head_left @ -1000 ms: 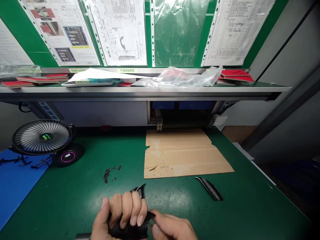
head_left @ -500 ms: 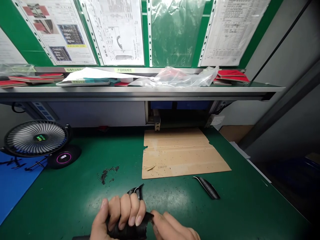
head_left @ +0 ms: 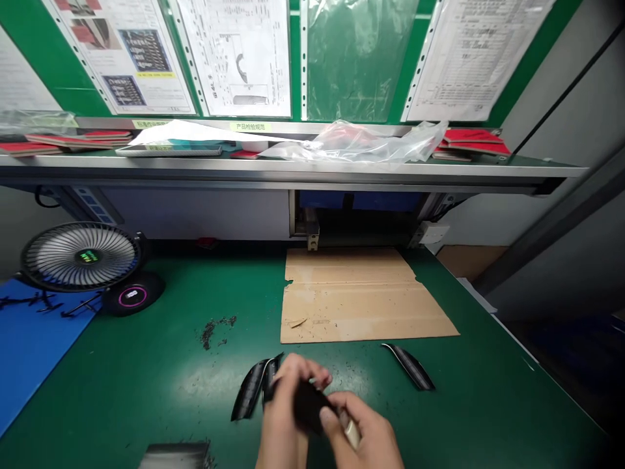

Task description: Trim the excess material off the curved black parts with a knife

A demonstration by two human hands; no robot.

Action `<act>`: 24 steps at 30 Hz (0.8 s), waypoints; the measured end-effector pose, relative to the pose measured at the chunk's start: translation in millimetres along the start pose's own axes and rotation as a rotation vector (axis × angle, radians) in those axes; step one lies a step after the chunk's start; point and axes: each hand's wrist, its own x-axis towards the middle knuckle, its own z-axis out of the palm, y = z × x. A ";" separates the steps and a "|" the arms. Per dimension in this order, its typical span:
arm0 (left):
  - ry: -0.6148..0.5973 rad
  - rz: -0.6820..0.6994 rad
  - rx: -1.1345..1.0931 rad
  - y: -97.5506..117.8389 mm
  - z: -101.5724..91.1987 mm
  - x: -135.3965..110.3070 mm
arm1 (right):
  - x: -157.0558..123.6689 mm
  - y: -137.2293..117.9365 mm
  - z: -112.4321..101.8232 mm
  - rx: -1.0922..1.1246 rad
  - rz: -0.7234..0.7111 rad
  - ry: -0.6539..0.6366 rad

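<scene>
While both hands meet low over the green bench [head_left: 122, 384], the left hand [head_left: 288, 407] pinches a black part [head_left: 306, 404] and the right hand [head_left: 364, 433] pinches a pale tool [head_left: 350, 431] against it.

Bright overhead light — blurred hands, warped edges.

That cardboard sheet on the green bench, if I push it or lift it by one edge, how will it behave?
The cardboard sheet lies flat and thin, so it probably slides easily on the green bench. Its fold creases suggest it would bend if lifted by an edge. It looks light.
</scene>
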 end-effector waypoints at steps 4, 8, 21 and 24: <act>0.050 0.148 0.866 -27.7 -47.2 4.0 | 22.5 61.0 -47.2 -0.162 0.305 0.052; 0.114 0.434 1.316 -15.2 -122.2 1.9 | 24.3 88.1 -89.2 -0.359 0.502 0.111; -0.049 0.546 1.770 2.3 -163.3 39.2 | 27.8 87.4 20.7 -0.548 -0.040 -0.037; -0.403 0.619 1.647 6.9 -149.0 27.4 | 27.5 76.8 26.3 -0.547 -0.135 -0.060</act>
